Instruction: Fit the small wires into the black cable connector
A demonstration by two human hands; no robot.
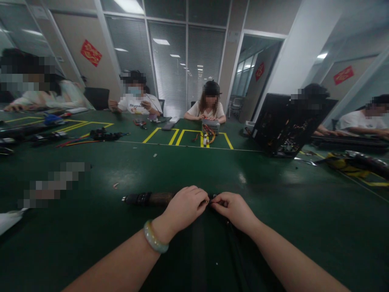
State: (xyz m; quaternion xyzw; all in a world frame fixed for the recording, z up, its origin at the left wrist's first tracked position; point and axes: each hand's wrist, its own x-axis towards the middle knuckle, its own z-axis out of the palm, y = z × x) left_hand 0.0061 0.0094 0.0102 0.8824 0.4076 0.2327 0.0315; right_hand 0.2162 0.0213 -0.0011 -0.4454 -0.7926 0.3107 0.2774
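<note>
A dark, rod-shaped tool (pixel 161 198) with ringed black sections, a brownish middle and a silver tip lies across the green table. My left hand (pixel 187 207), wearing a pale green bangle (pixel 154 239), rests over its right part with fingers closed. A tiny brass-coloured piece (pixel 207 201) shows at the left fingertips. My right hand (pixel 235 210) is closed in a pinch close beside them, on something dark and small that I cannot make out. Under the right wrist a long dark strip (pixel 235 247) runs toward the near edge.
Several people sit around the green table (pixel 170 166). A black computer case (pixel 279 125) stands at the right. A power supply (pixel 210 125) with coloured cables lies at the far side. Cable bundles (pixel 100 134) lie on the left. A blurred-out object (pixel 57 184) is nearer left.
</note>
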